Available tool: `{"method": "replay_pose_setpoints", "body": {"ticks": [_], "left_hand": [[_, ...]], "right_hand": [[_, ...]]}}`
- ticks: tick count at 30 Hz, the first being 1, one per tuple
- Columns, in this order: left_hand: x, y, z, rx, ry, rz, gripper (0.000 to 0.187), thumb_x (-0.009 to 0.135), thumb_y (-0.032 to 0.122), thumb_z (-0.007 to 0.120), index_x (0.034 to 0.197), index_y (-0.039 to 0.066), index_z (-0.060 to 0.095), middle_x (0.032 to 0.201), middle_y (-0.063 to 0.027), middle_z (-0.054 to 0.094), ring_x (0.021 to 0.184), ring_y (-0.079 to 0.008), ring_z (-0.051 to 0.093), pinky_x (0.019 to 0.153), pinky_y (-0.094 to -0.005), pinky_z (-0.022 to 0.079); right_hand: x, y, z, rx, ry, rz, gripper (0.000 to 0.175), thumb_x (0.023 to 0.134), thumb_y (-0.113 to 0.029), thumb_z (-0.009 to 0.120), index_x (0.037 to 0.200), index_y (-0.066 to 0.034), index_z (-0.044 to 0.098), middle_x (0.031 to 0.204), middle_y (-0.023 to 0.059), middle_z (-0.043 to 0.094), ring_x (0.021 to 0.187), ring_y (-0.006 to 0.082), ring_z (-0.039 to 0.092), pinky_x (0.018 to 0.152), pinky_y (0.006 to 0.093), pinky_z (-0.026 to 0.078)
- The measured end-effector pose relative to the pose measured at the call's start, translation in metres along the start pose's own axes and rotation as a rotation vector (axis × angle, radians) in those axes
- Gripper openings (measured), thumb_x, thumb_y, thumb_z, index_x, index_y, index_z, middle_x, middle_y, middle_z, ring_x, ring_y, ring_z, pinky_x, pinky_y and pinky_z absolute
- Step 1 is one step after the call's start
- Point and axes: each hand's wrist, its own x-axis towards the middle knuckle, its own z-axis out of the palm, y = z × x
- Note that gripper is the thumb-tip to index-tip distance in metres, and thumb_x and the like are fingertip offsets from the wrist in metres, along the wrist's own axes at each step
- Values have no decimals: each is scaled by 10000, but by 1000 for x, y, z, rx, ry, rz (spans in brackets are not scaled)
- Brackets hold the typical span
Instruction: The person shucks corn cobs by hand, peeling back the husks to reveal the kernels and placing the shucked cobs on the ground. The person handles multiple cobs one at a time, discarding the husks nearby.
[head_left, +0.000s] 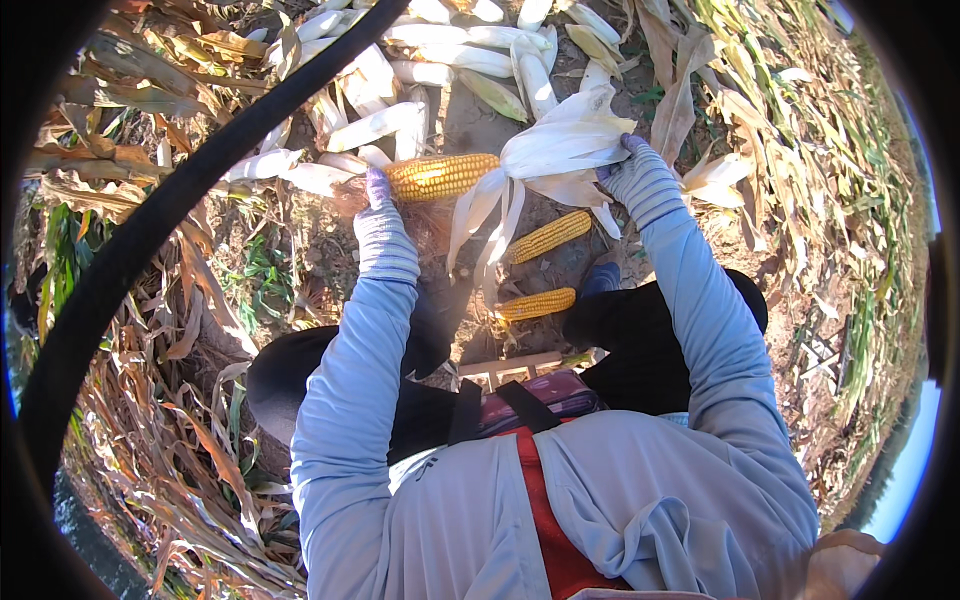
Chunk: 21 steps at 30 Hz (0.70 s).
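A yellow corn cob (442, 177) lies crosswise in front of me, its kernels bared. My gloved left hand (382, 214) grips its silk-covered tip end. At the cob's other end, pale dry husk leaves (562, 142) are peeled back, still joined at the base. My right hand (637, 172), in a striped knit glove, holds the ends of these leaves. Two strips of husk hang down beside the cob. Below, between my feet, rest two bare cobs, an upper cob (551, 237) and a lower cob (537, 304).
Many ears in white husks (480, 56) are heaped ahead. Dry corn stalks (142, 82) lie to the left, more stalks (817, 150) to the right. A wooden piece (510, 364) sits between my legs. A dark curved strap or cable (217, 157) crosses the view at left.
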Motion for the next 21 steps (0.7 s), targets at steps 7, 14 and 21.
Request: {"method": "replay_pose_setpoints", "body": {"ticks": [7, 14, 21], "left_hand": [[-41, 29, 26, -105, -102, 154, 355, 851, 217, 657, 1102, 4, 524, 1036, -97, 571, 856, -174, 569, 755, -286, 509], [-47, 13, 33, 95, -104, 349, 646, 822, 126, 680, 1340, 67, 299, 1094, -86, 527, 929, -176, 533, 803, -320, 501], [-38, -2, 29, 54, -123, 306, 703, 805, 77, 678, 1379, 59, 272, 1161, -111, 465, 963, -178, 517, 820, -307, 493]], "right_hand": [[-10, -20, 6, -821, -35, -797, 250, 893, -89, 522, 1137, -33, 514, 1032, 104, 577, 935, 174, 571, 819, 305, 502], [-97, 37, 45, -1371, -703, -785, 162, 882, -134, 559, 990, -20, 596, 831, 73, 612, 777, 156, 583, 757, 273, 464], [-96, 89, 43, -1615, -540, 42, 316, 873, -309, 563, 991, -21, 621, 777, 100, 635, 663, 191, 591, 682, 325, 475]]}}
